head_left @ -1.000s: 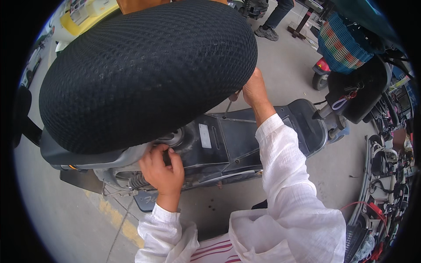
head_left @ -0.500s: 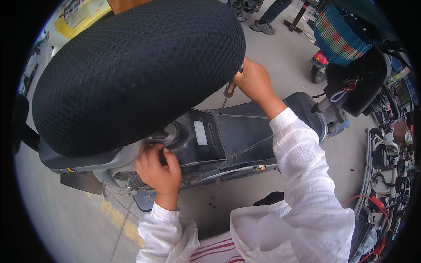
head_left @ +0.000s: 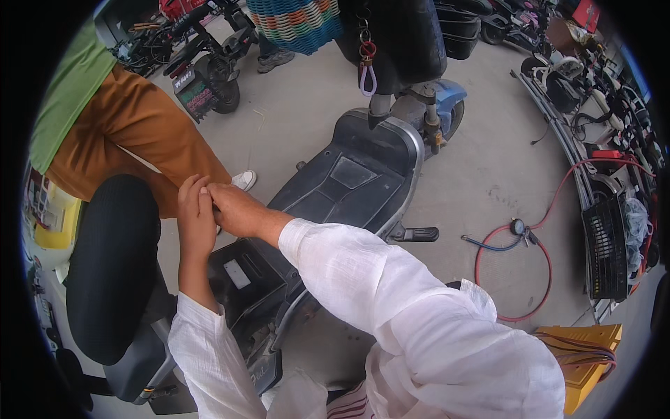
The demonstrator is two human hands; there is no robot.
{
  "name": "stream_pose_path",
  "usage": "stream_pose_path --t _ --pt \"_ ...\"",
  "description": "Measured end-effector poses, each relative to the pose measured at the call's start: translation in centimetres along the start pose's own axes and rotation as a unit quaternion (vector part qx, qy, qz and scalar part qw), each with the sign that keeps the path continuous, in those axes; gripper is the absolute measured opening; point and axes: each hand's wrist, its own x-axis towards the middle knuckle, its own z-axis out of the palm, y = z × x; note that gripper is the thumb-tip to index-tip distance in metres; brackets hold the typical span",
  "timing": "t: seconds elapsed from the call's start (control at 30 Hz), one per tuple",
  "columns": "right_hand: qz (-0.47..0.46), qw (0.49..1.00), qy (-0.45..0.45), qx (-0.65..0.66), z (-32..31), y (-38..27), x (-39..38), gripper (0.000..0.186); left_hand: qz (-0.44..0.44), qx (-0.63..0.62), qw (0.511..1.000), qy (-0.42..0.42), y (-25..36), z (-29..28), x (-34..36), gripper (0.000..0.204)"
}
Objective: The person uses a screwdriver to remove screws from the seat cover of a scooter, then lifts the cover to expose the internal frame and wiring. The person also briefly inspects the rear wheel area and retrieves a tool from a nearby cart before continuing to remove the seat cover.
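My right hand (head_left: 241,208) is closed over the scooter's footboard, at its far edge. A dark bit of something shows under its fingers, where the screwdriver was half a second ago; the rest is hidden. My left hand (head_left: 196,218) presses against it, fingers together and bent in toward the right hand's knuckles. What lies between the two is covered. Below them runs the black scooter footboard (head_left: 300,199), with a small pale label (head_left: 236,274) near the seat end. The scooter's seat (head_left: 115,265), in a black textured cover, is left of my left arm.
A person in orange trousers (head_left: 150,129) stands close behind the footboard. A woven basket (head_left: 296,24) and a key ring with a purple loop (head_left: 368,77) hang at the scooter's front. Right lie a red hose (head_left: 481,269) with a gauge, a yellow crate (head_left: 592,370) and piled parts.
The view has swung toward the scooter's front. My left hand has left the area under the seat and joined my right hand. The screwdriver no longer shows clearly.
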Motion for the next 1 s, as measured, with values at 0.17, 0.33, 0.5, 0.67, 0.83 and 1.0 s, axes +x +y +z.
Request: stream_pose_path --t 0.17,0.33,0.5,0.67,0.83,1.0 --pt "0.018 0.996 0.080 0.022 -8.5 -2.7 -5.7 0.035 0.081 0.082 0.991 -0.061 0.2 -1.2 -0.1 0.034" --pt "-0.045 0.980 0.188 0.050 -20.4 -5.5 -7.1 0.025 -0.121 0.197 0.967 -0.109 -2.2 -3.2 2.3 0.016" --pt "-0.071 0.900 0.360 0.236 -25.8 -7.0 -8.1 0.012 -0.074 0.335 0.938 -0.049 -5.1 -4.2 3.0 0.041" --pt "-0.096 0.884 0.359 0.284 -26.1 -5.6 -8.3 0.013 -0.195 0.048 0.968 -0.153 -1.7 -2.7 4.8 0.034" --pt "-0.096 0.854 0.376 0.346 -28.2 -5.4 -9.0 0.012 -0.191 0.297 0.922 -0.158 2.5 0.2 5.6 0.039" --pt "-0.139 0.809 0.446 0.357 -30.1 -3.9 -8.7 0.014 -0.339 0.142 0.918 -0.146 1.1 -1.1 6.9 0.030"
